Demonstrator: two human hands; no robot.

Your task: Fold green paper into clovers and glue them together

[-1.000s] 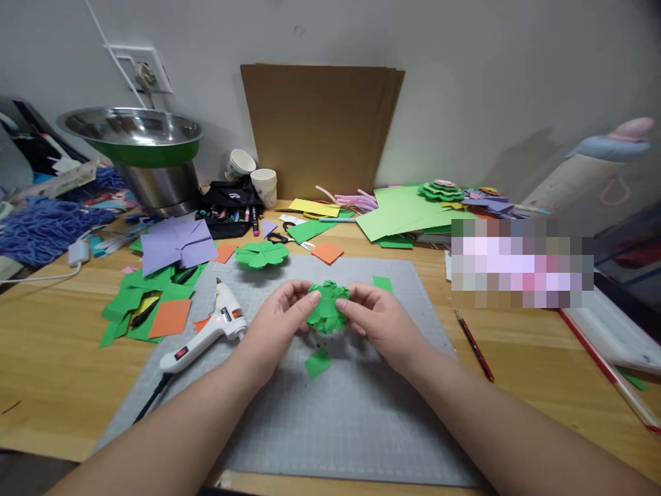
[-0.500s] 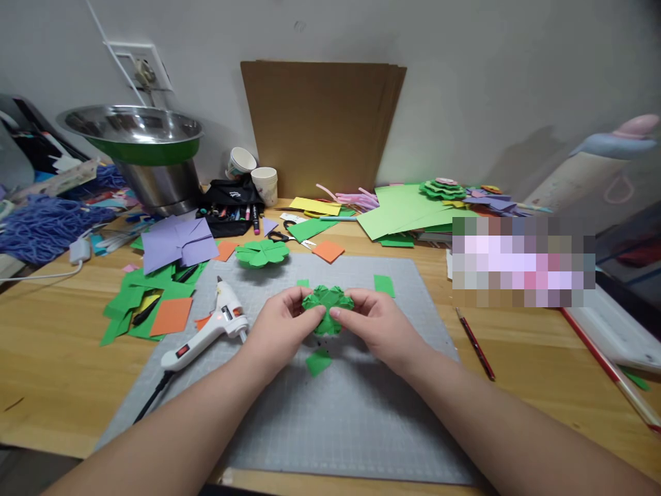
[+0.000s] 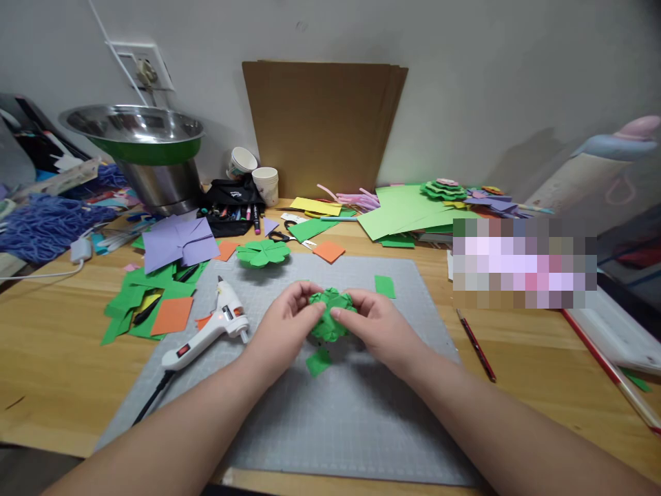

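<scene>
Both my hands hold a green folded paper flower (image 3: 331, 315) just above a grey cutting mat (image 3: 330, 427). My left hand (image 3: 283, 329) pinches its left side with thumb and fingers. My right hand (image 3: 372, 325) pinches the right side, thumb on top of the flower. A small green paper scrap (image 3: 318, 361) lies on the mat just below the flower. A white glue gun (image 3: 209, 329) rests on the mat to the left of my left hand.
A second green paper flower (image 3: 262, 253) lies at the mat's far edge, near scissors (image 3: 289, 236) and an orange square (image 3: 328, 251). Green, purple and orange paper scraps (image 3: 155, 289) pile at left. A steel bowl (image 3: 137, 138), cups, cardboard sheets (image 3: 323, 124) and green sheets (image 3: 407, 210) stand behind. A red pencil (image 3: 476, 346) lies right.
The flower has been turned and tilted between my fingers, and my right thumb has come over its top. Both hands stay in the same place above the mat.
</scene>
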